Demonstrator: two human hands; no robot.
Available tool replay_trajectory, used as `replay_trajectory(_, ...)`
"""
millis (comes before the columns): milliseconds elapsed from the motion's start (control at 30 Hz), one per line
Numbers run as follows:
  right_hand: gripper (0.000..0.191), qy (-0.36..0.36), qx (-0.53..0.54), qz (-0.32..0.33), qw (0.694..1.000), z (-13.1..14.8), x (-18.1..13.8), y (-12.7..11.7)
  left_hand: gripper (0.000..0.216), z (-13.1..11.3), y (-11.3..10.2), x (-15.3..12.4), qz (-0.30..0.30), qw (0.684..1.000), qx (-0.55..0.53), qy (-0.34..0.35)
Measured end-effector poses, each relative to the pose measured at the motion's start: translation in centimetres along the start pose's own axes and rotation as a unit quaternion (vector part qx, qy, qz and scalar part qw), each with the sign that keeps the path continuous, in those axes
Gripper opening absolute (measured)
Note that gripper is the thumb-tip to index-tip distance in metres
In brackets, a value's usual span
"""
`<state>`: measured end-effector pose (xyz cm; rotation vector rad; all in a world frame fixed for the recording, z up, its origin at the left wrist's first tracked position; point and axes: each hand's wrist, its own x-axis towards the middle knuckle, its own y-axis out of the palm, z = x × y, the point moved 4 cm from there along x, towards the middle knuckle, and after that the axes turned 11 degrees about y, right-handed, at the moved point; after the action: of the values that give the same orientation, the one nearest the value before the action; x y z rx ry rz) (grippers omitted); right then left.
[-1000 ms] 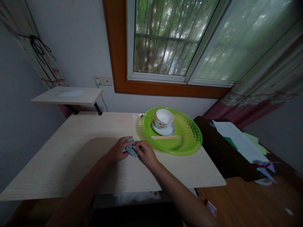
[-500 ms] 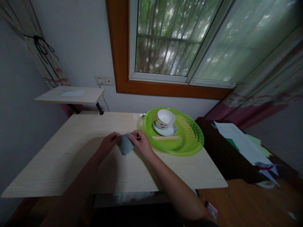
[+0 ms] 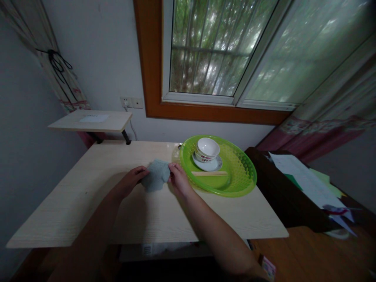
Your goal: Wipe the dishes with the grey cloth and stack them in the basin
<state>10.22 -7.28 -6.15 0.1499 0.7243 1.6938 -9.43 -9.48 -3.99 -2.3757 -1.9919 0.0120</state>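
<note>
A small grey-blue cloth (image 3: 156, 175) lies spread on the pale wooden table (image 3: 88, 196), held at both sides. My left hand (image 3: 131, 181) pinches its left edge and my right hand (image 3: 178, 179) pinches its right edge. Just right of my right hand stands a green plastic basket (image 3: 237, 172). In the basket are stacked white bowls (image 3: 207, 148) on a saucer (image 3: 212, 165) and a pair of chopsticks (image 3: 210, 173).
A small side shelf (image 3: 91, 121) juts from the wall at the back left, under a wall socket (image 3: 132, 103). A dark cabinet with papers (image 3: 302, 180) stands to the right of the table. A window and curtains fill the back wall.
The cloth was bunched between my hands a second ago; both hands have drawn apart and it has opened out wider on the table.
</note>
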Motion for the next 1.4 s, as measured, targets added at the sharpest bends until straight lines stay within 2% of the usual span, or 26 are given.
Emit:
replay_trajectory(67,0.035,-0.002,0.012,-0.011,1.000,0.2,0.2,0.2,0.030,0.0,0.4,-0.2,0.042,0.999,-0.001,-0.010)
replay_trajectory(133,0.036,-0.005,0.018,-0.019,1.000,0.1,0.5,0.2,0.030,0.3,0.6,-0.1,0.051,0.999,-0.007,-0.015)
replay_trajectory(200,0.039,0.000,0.020,-0.015,1.000,-0.3,0.8,0.0,0.031,0.9,0.5,0.2,0.018,0.999,-0.029,-0.015)
replay_trajectory(300,0.045,0.050,0.011,-0.011,0.999,-1.7,1.0,-0.7,0.031,1.7,0.3,0.6,-0.033,0.996,-0.077,-0.009)
replay_trajectory(400,0.068,0.083,-0.030,-0.028,0.996,-3.1,0.8,-1.6,0.032,1.8,0.2,0.7,-0.061,0.993,-0.097,-0.021)
replay_trajectory(467,0.082,0.074,-0.063,-0.013,0.995,-3.6,0.8,-1.7,0.033,1.8,0.1,0.8,-0.077,0.992,-0.092,-0.030)
replay_trajectory(567,0.082,0.039,-0.087,0.027,0.995,-3.5,0.9,-1.6,0.032,1.7,-0.2,1.0,-0.099,0.992,-0.070,-0.032)
replay_trajectory(700,0.066,-0.018,-0.086,0.005,0.996,-1.9,0.8,-1.3,0.036,1.9,-0.6,1.4,-0.099,0.993,-0.045,-0.041)
replay_trajectory(800,0.057,-0.041,-0.111,0.002,0.993,-0.8,0.1,-0.5,0.053,1.3,-0.6,1.5,-0.061,0.996,-0.056,-0.032)
replay_trajectory(900,0.047,-0.050,-0.151,0.016,0.987,0.0,-0.8,0.6,0.063,0.1,-0.7,1.5,-0.026,0.996,-0.080,-0.002)
replay_trajectory(1033,0.043,-0.058,-0.193,0.019,0.979,1.3,-1.6,1.8,0.065,-1.8,-1.3,2.0,-0.017,0.996,-0.079,0.030)
replay_trajectory(1133,0.039,-0.099,-0.212,0.010,0.972,3.2,-2.2,2.3,0.066,-3.1,-1.4,3.0,-0.013,0.997,-0.053,0.045)
replay_trajectory(1267,0.040,-0.186,-0.274,-0.009,0.943,6.6,-3.4,2.2,0.066,-5.0,-0.4,5.9,-0.012,0.997,-0.041,0.071)
replay_trajectory(1400,0.043,-0.258,-0.374,-0.063,0.889,9.9,-4.7,1.2,0.059,-6.7,2.4,9.8,0.041,0.990,-0.015,0.131)
